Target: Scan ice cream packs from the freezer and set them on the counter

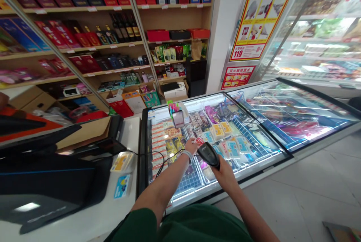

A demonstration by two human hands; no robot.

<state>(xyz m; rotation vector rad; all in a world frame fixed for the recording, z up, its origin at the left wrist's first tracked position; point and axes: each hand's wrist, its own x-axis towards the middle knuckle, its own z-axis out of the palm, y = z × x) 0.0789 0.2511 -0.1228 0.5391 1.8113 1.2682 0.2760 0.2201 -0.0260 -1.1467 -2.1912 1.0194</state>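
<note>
My right hand is wrapped round the handle of a black barcode scanner, whose head points left over the freezer glass. A dark cable runs from the scanner's side toward the counter on the left. My left hand, with a band on the wrist, is closed at the edge of a small red and white packet, just beyond the scanner head. The packet is partly hidden by the scanner. Beyond my hands, yellow-labelled packs and blue-labelled packs lie in a group on the glass.
Under the glass of the chest freezer are wire baskets and frozen goods. On the left counter stand a dark till machine, a yellow pack and a blue pack. Shelves with boxes and bottles line the back.
</note>
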